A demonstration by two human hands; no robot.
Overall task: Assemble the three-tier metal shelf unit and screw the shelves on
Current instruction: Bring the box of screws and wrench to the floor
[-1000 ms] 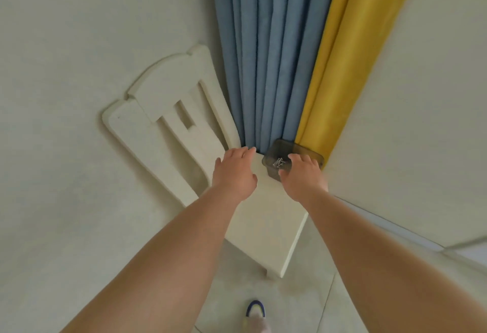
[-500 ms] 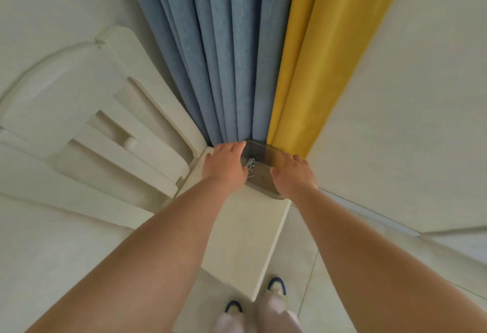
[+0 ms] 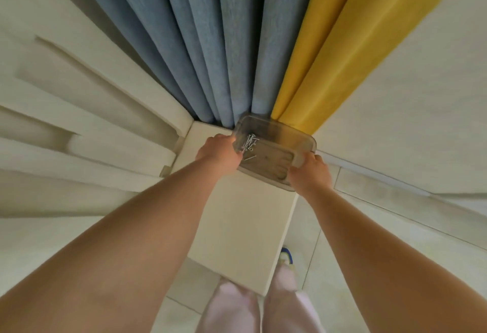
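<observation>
Blue curtain (image 3: 210, 51) and yellow curtain (image 3: 329, 51) behind a cream chair seat (image 3: 237, 222), where a clear plastic tray (image 3: 274, 145) of screws (image 3: 249, 143) sits at the far edge, left hand (image 3: 220, 152) and right hand (image 3: 311, 174) grasping its opposite sides.

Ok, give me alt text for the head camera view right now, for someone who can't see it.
Seen from above, a person's left hand and right hand grip opposite ends of a clear plastic tray holding loose metal screws, over the seat of a cream chair. Blue curtains and yellow curtains hang behind it.
</observation>
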